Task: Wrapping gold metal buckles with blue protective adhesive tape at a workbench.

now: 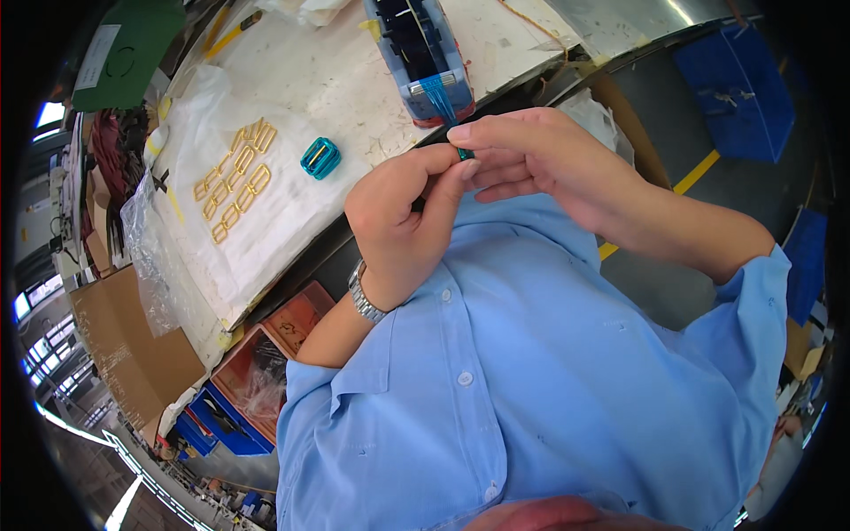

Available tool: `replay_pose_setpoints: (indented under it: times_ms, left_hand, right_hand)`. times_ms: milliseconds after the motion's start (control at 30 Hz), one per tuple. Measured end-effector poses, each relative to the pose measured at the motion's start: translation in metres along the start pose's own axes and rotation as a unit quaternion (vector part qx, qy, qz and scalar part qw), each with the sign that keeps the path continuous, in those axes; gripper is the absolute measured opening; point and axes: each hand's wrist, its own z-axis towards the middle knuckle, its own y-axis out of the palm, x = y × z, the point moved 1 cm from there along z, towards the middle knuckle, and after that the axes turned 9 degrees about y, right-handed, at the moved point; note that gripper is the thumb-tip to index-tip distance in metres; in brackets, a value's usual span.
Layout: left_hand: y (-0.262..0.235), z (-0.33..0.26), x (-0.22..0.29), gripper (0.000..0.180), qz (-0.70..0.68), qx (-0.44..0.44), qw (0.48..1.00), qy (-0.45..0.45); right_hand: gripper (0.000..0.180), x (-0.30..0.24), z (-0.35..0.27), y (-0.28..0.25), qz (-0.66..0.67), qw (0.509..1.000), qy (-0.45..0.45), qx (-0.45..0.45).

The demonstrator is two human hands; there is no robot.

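In front of my chest, my left hand (394,208), with a metal-band watch on its wrist, pinches a small shiny teal-green piece (465,154) between thumb and fingers. My right hand (549,159) meets it from the other side, closed on the same piece, which fingers mostly hide. Shiny teal tape (436,96) runs from the blue-grey tape dispenser (416,53) down to my right thumb tip. Left of my hands lies a bundle of buckles wrapped in teal (320,157). Farther left, several gold slide buckles (239,177) lie in rows on white sheeting.
The worktable (310,75) has its near edge just under my hands. A yellow cutter (232,35) and a green sheet (128,53) are at the far left. A cardboard box (133,341) and a red bin (257,372) stand below left; blue bins (739,93) are at right.
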Motion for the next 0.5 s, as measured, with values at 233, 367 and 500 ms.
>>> replay_pose_setpoints:
  times_ms: [233,367,500]
  left_hand:
    - [0.003,0.017,0.0,0.013,-0.229,0.018,0.946,-0.229]
    - [0.003,0.023,-0.003,0.016,-0.263,0.021,0.932,-0.249]
    - [0.002,0.032,-0.006,0.02,-0.278,0.012,0.916,-0.29]
  right_hand:
    - [0.049,-0.012,0.022,-0.009,-0.025,0.996,0.079,-0.012]
    - [0.045,-0.014,0.03,-0.008,-0.003,0.995,0.097,-0.03]
    - [0.039,-0.015,0.036,-0.009,0.012,0.997,0.08,-0.021]
